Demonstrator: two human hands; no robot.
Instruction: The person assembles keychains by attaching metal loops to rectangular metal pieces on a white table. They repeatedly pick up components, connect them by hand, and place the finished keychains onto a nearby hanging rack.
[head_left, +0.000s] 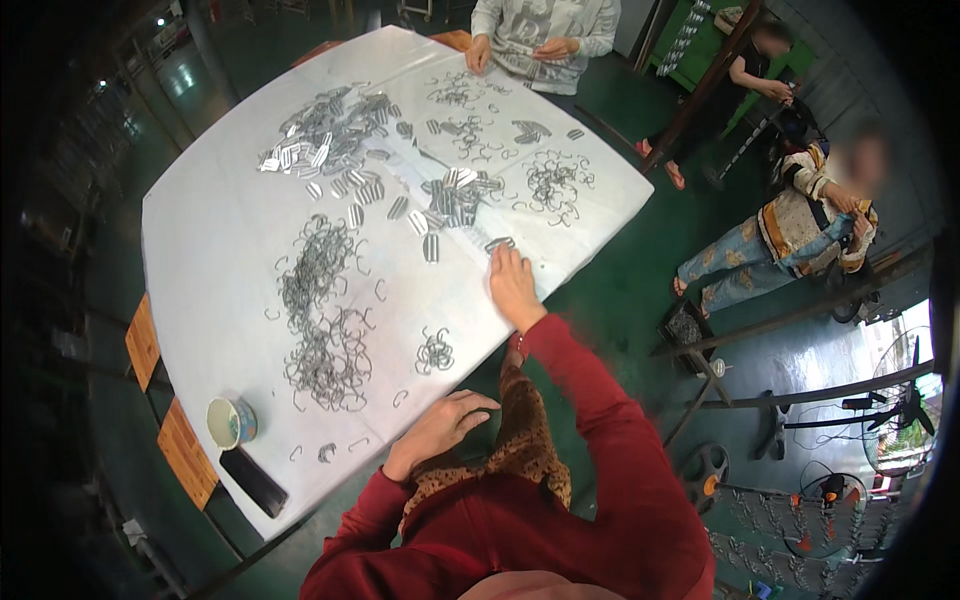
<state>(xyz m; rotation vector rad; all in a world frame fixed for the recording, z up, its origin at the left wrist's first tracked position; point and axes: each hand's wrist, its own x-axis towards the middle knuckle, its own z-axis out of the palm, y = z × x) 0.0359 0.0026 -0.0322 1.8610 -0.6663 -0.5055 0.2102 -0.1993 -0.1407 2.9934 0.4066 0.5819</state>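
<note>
1. Wears, nearest the camera, a red top (pixel 450 530) and patterned brown trousers (pixel 525 425).
2. Holds the left hand (pixel 443 430) by the near edge of the white-covered table (pixel 215 320), with fingers loosely bent; shows something dark at the fingertips, too small to identify, leaving any grip uncertain.
3. Stretches the right hand (pixel 514 288) over the table's right-hand edge, with fingertips at a slotted metal piece (pixel 499 243); impossible to make out whether pinched or merely touched.
4. Has that piece lying on the tabletop, close to the edge and near a small heap of similar pieces (pixel 457 203).
5. Has a larger heap (pixel 340 125) farther back, a long pile of curved wires (pixel 315 275) at left, a small cluster (pixel 435 352) toward the near edge and another cluster (pixel 555 182) at right.
6. Has a pale tub (pixel 231 422) just beside a flat black object (pixel 253 482) at the left corner.
7. Has a co-worker (pixel 545 45) across the table, with both hands near the far edge.
</note>
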